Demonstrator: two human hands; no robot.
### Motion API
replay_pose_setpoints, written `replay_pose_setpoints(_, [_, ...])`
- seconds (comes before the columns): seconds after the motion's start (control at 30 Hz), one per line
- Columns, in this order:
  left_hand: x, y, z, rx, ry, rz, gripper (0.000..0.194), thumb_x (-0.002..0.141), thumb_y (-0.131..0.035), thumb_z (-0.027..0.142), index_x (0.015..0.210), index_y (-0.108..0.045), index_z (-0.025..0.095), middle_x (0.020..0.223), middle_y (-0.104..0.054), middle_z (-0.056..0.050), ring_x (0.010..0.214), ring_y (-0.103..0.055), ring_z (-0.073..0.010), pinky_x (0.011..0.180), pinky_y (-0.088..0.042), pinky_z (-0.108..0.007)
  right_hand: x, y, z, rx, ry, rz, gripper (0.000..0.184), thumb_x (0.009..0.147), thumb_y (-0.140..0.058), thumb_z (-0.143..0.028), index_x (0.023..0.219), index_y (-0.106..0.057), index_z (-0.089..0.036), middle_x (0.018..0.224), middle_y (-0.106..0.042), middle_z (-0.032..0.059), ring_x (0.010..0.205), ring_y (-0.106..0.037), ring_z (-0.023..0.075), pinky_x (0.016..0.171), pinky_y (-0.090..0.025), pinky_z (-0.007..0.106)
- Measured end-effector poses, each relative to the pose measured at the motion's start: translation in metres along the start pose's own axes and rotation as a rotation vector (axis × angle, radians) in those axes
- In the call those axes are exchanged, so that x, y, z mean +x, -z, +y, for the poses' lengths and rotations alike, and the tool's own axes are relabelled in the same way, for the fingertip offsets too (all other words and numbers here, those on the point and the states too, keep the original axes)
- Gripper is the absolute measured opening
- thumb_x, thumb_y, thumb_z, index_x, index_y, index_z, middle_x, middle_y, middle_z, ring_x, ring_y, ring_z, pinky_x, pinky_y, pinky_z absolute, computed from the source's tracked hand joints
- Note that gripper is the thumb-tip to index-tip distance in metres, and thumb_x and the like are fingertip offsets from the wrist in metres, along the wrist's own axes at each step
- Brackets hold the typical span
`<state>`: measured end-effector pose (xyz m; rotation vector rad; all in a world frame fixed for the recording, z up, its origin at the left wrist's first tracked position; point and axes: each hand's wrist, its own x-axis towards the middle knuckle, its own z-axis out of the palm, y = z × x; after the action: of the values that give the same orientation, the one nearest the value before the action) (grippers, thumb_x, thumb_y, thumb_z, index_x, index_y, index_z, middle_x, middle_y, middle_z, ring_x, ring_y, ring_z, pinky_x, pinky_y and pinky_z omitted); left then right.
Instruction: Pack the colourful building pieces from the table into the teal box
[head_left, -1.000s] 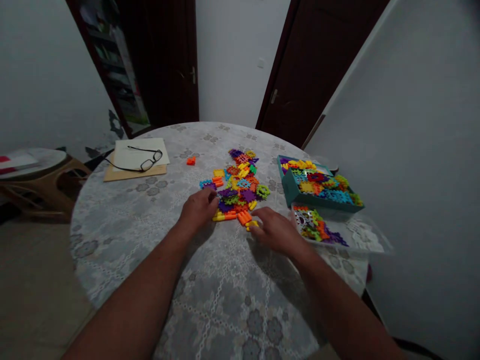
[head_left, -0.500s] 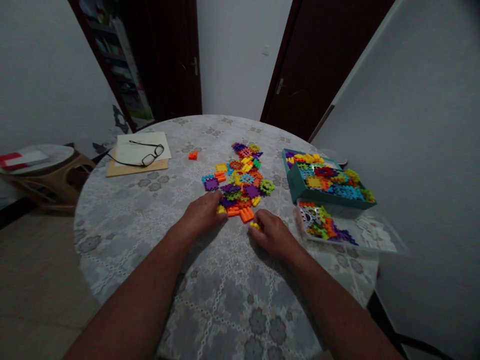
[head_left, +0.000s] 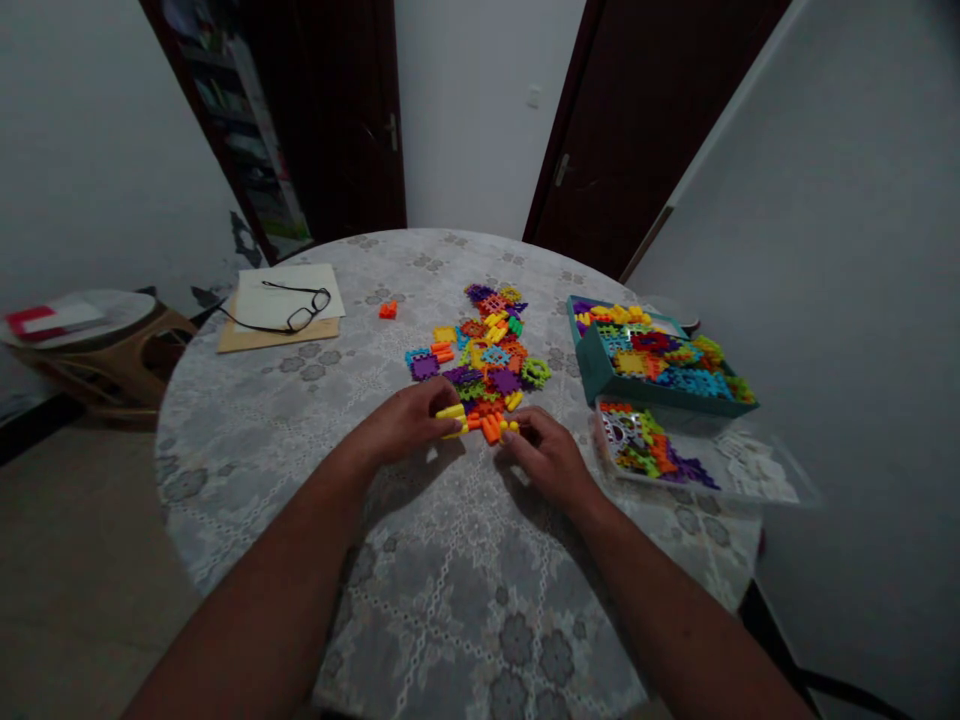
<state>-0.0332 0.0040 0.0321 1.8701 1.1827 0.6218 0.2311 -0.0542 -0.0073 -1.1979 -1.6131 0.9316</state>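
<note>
My left hand (head_left: 409, 420) pinches a yellow plastic building piece (head_left: 452, 413) at the near edge of a colourful heap. To its right, my right hand (head_left: 551, 452) is closed on another yellow building piece (head_left: 510, 427), its rounded ends showing past the fingertips. Between the two hands lies an orange piece (head_left: 490, 428). Just beyond spreads the heap of toothed building pieces, with a purple square (head_left: 504, 380), a green ring (head_left: 535, 373) and a second purple square (head_left: 425, 367) among them. A single orange piece (head_left: 388, 310) lies apart, farther left.
At right stand a teal box (head_left: 600, 375) of pieces and a clear plastic tray (head_left: 697, 485) with more pieces. Black glasses (head_left: 301, 318) rest on papers (head_left: 330, 283) at left. The round table wears a patterned cloth (head_left: 420, 600). A stool (head_left: 112, 330) stands beyond the left edge.
My left hand has lifted the yellow piece, which now shows clearly between its fingers. My right hand has raised its yellow piece slightly and turned it. The view has shifted a little.
</note>
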Motion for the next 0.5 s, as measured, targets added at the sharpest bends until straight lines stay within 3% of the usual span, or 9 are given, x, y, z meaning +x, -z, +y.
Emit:
replay_pose_setpoints(0.13, [0.006,-0.024,0.012,-0.208,-0.034,0.069,0.019,0.091,-0.07,0.032,0.106,-0.075,0.021,0.099,-0.079,-0.006,0.086,-0.07,-0.0211,0.079,-0.054,-0.034,-0.001,-0.006,-0.007,0.263,-0.05,0.05,0.023,0.093,-0.079,-0.049,0.104,-0.075,-0.029,0.133,-0.072,0.007,0.1,-0.07,0.0231,0.081,-0.059,0.037])
replay_pose_setpoints(0.3, [0.01,-0.062,0.014,-0.238,-0.149,0.076,0.028,0.092,-0.065,0.021,0.117,-0.079,0.024,0.116,-0.082,-0.008,0.106,-0.075,-0.0244,0.099,-0.057,-0.041,0.002,-0.005,-0.004,0.304,-0.185,0.052,0.028,0.089,-0.081,-0.048,0.104,-0.07,-0.027,0.091,-0.072,0.001,0.073,-0.062,0.0161,0.064,-0.05,0.028])
replay_pose_setpoints(0.43, [0.011,-0.075,0.009,-0.246,-0.135,0.137,0.03,0.094,-0.066,0.022,0.122,-0.074,0.024,0.117,-0.081,-0.008,0.106,-0.076,-0.0242,0.096,-0.06,-0.041,0.007,0.0,0.001,0.333,-0.249,0.075,0.043,0.082,-0.083,-0.042,0.119,-0.066,-0.029,0.094,-0.07,-0.0014,0.072,-0.064,0.0152,0.061,-0.049,0.026])
replay_pose_setpoints(0.5, [0.012,-0.076,0.008,-0.212,-0.113,0.162,0.025,0.094,-0.068,0.024,0.118,-0.073,0.024,0.112,-0.081,-0.008,0.101,-0.076,-0.0236,0.092,-0.061,-0.039,0.009,0.002,0.002,0.337,-0.286,-0.021,0.046,0.081,-0.082,-0.041,0.122,-0.068,-0.027,0.096,-0.072,0.0005,0.07,-0.064,0.0154,0.061,-0.05,0.027])
